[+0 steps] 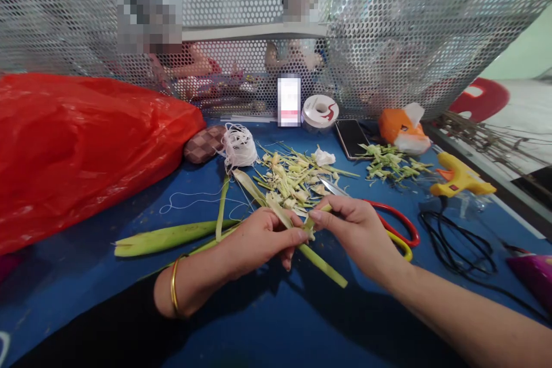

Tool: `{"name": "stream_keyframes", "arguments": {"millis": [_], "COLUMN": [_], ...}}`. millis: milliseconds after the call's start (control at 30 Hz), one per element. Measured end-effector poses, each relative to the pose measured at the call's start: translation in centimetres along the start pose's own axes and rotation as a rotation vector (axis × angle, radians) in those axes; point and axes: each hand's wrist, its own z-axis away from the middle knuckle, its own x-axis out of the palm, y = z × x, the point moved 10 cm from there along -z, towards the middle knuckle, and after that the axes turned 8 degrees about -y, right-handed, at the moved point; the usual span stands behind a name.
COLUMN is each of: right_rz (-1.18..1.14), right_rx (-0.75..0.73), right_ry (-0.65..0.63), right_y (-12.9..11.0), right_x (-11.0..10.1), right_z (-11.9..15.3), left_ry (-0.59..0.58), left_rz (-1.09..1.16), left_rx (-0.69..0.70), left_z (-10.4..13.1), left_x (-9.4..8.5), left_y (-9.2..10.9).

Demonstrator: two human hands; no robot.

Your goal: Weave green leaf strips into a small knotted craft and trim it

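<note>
My left hand is closed on a pale green leaf strip, whose free end slants down to the right. Pinched in my right hand is a folded part of leaf strip near my left fingertips; whether it is the same piece I cannot tell. Just beyond my hands lies a pile of leaf scraps. Scissors with red and yellow handles lie beside my right hand, partly hidden by it. A thick green leaf bundle rests left of my left hand, near a ball of white string.
A red plastic bag covers the left side. At the back stand a lit phone, a ribbon spool and a tissue pack. A dark phone, a yellow glue gun and its black cord lie right. People sit behind the perforated screen.
</note>
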Motion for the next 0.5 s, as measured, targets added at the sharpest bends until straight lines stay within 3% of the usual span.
{"name": "stream_keyframes", "arguments": {"millis": [267, 333, 433, 467, 500], "right_rz": [0.127, 0.287, 0.582, 0.619, 0.622], "right_rx": [-0.081, -0.212, -0.550, -0.654, -0.701], "right_ry": [0.018, 0.081, 0.289, 0.306, 0.234], "right_y": [-0.7, -2.7, -7.3, -8.4, -8.7], "right_x": [-0.5, -1.0, -1.3, -0.8, 0.2], "right_z": [-0.5, 0.3, 3.6, 4.7, 5.1], "left_ry": [0.015, 0.088, 0.218, 0.250, 0.271], "left_rz": [0.045, 0.075, 0.215, 0.276, 0.333], "left_rx": [-0.039, -0.008, 0.085, 0.128, 0.171], "left_z": [0.1, 0.1, 0.5, 0.7, 0.8], "left_x": [0.0, -0.6, -2.0, -2.4, -2.6], "left_y": [-0.4, -0.1, 0.6, 0.9, 1.3]}}
